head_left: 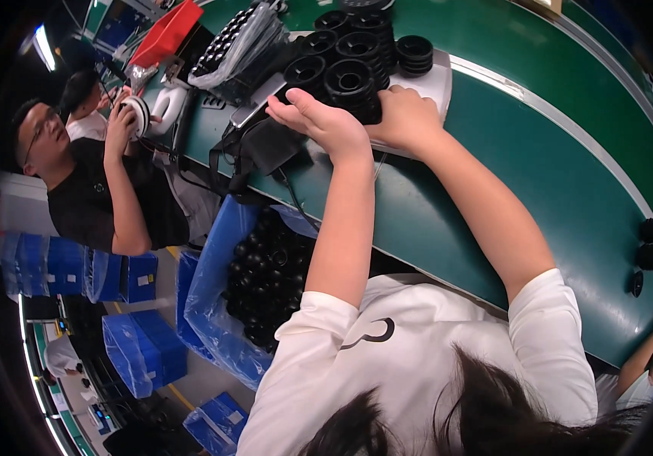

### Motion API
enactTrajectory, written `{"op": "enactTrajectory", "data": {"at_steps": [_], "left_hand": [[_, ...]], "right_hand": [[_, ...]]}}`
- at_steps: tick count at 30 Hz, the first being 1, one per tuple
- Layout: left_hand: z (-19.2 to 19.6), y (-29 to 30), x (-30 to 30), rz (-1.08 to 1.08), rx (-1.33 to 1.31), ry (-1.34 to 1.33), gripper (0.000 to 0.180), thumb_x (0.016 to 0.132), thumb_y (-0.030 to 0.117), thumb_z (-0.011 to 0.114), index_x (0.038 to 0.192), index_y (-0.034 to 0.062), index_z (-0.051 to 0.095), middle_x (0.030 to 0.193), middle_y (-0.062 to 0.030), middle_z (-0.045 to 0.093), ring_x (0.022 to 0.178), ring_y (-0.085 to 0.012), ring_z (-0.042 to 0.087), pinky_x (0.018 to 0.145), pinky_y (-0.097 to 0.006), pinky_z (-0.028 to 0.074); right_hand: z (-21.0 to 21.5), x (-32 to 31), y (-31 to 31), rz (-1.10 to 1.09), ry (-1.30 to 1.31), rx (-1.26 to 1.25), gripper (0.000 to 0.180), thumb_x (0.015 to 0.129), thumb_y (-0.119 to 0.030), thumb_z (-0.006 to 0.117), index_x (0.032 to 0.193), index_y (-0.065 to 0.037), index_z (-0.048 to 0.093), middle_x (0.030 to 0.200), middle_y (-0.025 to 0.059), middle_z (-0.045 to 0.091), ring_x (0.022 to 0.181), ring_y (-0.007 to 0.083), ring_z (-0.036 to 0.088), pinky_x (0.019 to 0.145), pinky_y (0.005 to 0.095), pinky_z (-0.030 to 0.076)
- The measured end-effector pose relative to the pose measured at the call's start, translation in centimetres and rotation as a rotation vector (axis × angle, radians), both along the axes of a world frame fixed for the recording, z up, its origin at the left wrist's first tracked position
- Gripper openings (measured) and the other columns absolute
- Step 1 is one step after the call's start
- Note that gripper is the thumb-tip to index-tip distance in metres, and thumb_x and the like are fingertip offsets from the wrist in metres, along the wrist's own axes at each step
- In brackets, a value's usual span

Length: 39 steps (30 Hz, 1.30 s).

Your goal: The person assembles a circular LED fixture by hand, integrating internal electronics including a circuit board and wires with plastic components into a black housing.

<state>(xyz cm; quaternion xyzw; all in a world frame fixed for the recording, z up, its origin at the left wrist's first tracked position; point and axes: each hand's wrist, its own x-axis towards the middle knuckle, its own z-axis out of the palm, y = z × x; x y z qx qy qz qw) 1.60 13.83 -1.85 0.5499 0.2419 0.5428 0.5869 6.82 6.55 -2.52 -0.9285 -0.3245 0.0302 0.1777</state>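
Several stacks of black ring-shaped parts [349, 80] stand on a white board [437, 87] on the green table. My left hand [323, 125] is open just in front of the left stacks, its palm turned up and its fingers stretched to the left. Nothing lies in it. My right hand [408, 118] is at the right side of the front stack, near the board's front edge. Its fingers are bent and closed, with their tips hidden against the stack, so what they hold is unclear. A shorter stack of black rings [415, 55] stands behind it.
A black box-shaped device [269, 144] with cables sits left of my hands. Beyond are a bagged tray of black parts [239, 45] and a red bin [165, 34]. A blue lined crate [220, 304] of black parts stands below. A co-worker [91, 175] holds a white ring-shaped part [141, 116].
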Motion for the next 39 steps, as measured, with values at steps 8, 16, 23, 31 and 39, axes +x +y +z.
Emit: {"op": "enactTrajectory", "data": {"at_steps": [8,16,23,31,39], "left_hand": [[-1.5,0.2,2.6,0.26,0.113,0.198,0.065,0.09,0.041,0.018,0.129,-0.011,0.009,0.136,-0.0276,0.004,0.129,-0.0336,0.001,0.105,-0.038,0.003],[-0.8,-0.1,3.0,0.304,0.106,0.209,0.063,0.09,0.041,0.015,0.13,-0.0076,0.012,0.138,-0.0225,0.008,0.13,-0.0289,0.005,0.105,-0.036,0.008],[-0.7,-0.2,3.1,0.273,0.064,0.169,0.061,0.091,0.039,0.017,0.13,-0.0065,0.015,0.138,-0.0207,0.01,0.13,-0.0277,0.007,0.106,-0.035,0.008],[-1.0,0.4,3.5,0.28,0.053,0.145,0.059,0.091,0.039,0.018,0.13,-0.0051,0.019,0.138,-0.0198,0.013,0.129,-0.0279,0.012,0.105,-0.035,0.012],[0.2,0.5,1.8,0.292,0.027,0.106,0.058,0.091,0.037,0.019,0.13,-0.0053,0.018,0.138,-0.0189,0.015,0.128,-0.027,0.014,0.105,-0.033,0.013]], "right_hand": [[-0.7,0.4,-0.4,0.001,0.071,0.065,0.055,0.057,-0.044,0.066,0.094,-0.004,0.059,0.101,0.0086,0.055,0.099,0.023,0.05,0.079,0.0381,0.04],[-1.1,-0.1,-0.4,0.016,0.037,0.087,0.045,0.062,-0.038,0.064,0.093,-0.005,0.059,0.099,0.0076,0.054,0.098,0.0221,0.049,0.079,0.0381,0.039],[-1.6,-0.3,-0.2,0.015,0.012,0.106,0.037,0.064,-0.029,0.062,0.093,-0.006,0.058,0.098,0.0071,0.054,0.097,0.0215,0.049,0.078,0.0377,0.038],[-1.3,-0.1,-0.3,0.004,0.026,0.096,0.042,0.064,-0.035,0.063,0.095,-0.006,0.058,0.099,0.0066,0.054,0.098,0.0208,0.048,0.078,0.0374,0.037],[-0.4,-0.6,-0.1,0.026,0.03,0.071,0.049,0.06,-0.039,0.068,0.094,-0.006,0.059,0.098,0.007,0.055,0.097,0.0213,0.05,0.078,0.0368,0.039]]}}
